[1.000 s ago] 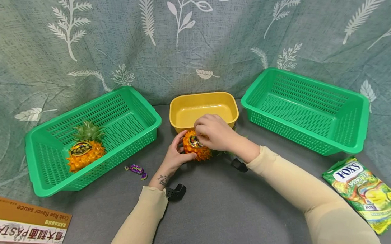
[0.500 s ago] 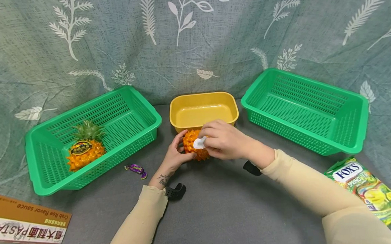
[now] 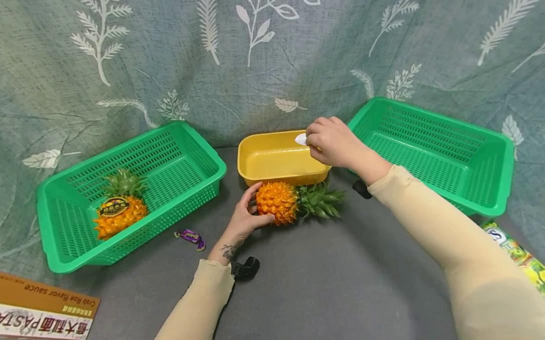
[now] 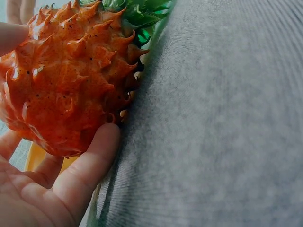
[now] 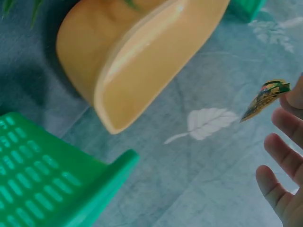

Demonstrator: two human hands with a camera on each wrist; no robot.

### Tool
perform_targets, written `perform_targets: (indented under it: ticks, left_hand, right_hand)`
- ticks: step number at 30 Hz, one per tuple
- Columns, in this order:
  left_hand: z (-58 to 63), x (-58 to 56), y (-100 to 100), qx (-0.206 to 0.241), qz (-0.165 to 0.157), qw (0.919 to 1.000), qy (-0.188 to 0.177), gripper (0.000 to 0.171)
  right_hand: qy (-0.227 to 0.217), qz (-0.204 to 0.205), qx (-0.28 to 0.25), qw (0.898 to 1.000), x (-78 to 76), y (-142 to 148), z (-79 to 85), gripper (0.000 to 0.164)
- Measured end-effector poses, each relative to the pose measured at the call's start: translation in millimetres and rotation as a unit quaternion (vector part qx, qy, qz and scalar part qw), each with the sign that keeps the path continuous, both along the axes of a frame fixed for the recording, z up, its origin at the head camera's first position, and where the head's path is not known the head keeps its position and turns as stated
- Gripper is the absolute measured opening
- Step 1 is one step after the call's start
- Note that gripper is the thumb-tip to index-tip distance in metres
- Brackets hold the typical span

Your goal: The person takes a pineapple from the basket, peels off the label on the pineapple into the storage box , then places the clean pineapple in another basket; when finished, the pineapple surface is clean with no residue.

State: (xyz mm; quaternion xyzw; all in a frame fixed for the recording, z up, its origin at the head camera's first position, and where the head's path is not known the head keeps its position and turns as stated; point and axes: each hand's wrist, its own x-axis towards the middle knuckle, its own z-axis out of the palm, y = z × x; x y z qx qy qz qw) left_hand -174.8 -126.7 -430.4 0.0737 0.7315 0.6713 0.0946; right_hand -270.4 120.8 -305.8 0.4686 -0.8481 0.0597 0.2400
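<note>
An orange, spiky pineapple [image 3: 277,202] lies on its side on the grey table, its green leaves pointing right. My left hand [image 3: 243,218] holds its base end, with the thumb on the near side and fingers round the far side. The left wrist view shows the thumb [image 4: 92,161] against the skin. Over the right end of the yellow tub, my right hand [image 3: 334,144] pinches a peeled sticker [image 3: 302,139], white back showing. From the right wrist, the printed black-and-gold face of the sticker [image 5: 266,98] shows, bent, between thumb and finger.
A green basket [image 3: 210,187] at left holds another pineapple [image 3: 121,213] with its label on. The yellow tub [image 3: 277,180] stands behind my hands, and a second green basket [image 3: 476,203] at right. A purple-wrapped candy [image 3: 190,237], pasta box [image 3: 43,308] and candy bag [image 3: 523,261] lie around.
My right hand has peeled the sticker off the pineapple and carried it up and to the right, over the tub. The left hand has stayed on the pineapple.
</note>
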Motion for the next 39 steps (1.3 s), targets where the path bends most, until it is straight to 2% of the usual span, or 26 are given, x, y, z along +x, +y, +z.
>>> perform_targets:
  ticks: [3,9,15,22,27,30,35,37,39]
  left_hand:
    - [-0.3,0.3,0,0.000,0.000,1.0000,-0.001,0.082]
    - [0.5,1.0,1,0.000,0.000,1.0000,-0.003,0.082]
    - [2.0,1.8,0,-0.004,0.001,1.0000,-0.005,0.082]
    - [2.1,1.3,1,-0.009,0.003,0.9999,-0.009,0.082]
    - [1.3,0.2,1,-0.010,0.005,0.9999,-0.011,0.082]
    - [1.8,-0.7,0,-0.010,0.005,0.9998,-0.014,0.082]
    - [4.1,-0.4,0,-0.010,0.001,0.9997,-0.021,0.082]
    - [5.2,0.2,0,-0.007,0.001,0.9997,-0.022,0.082]
    - [6.3,0.9,0,-0.002,0.000,0.9998,-0.022,0.082]
  right_hand:
    - [-0.021,-0.029,0.032,0.999,-6.6,1,-4.6,0.014]
    - [-0.039,-0.051,0.074,0.995,-17.9,0,-16.8,0.016]
    - [-0.095,-0.073,0.105,0.987,-24.2,-3,-21.4,0.009]
    - [-0.179,-0.073,0.079,0.978,-27.3,-4,-21.9,0.021]
    - [-0.200,-0.084,0.047,0.975,-23.5,-7,-19.5,0.023]
    - [-0.241,-0.101,0.008,0.965,-14.4,-12,-15.2,0.030]
    - [-0.354,-0.112,-0.064,0.926,12.4,-28,-8.6,0.047]
    - [-0.387,-0.113,-0.062,0.913,26.5,-35,-9.8,0.055]
    - [-0.395,-0.121,-0.034,0.910,40.4,-43,-14.2,0.062]
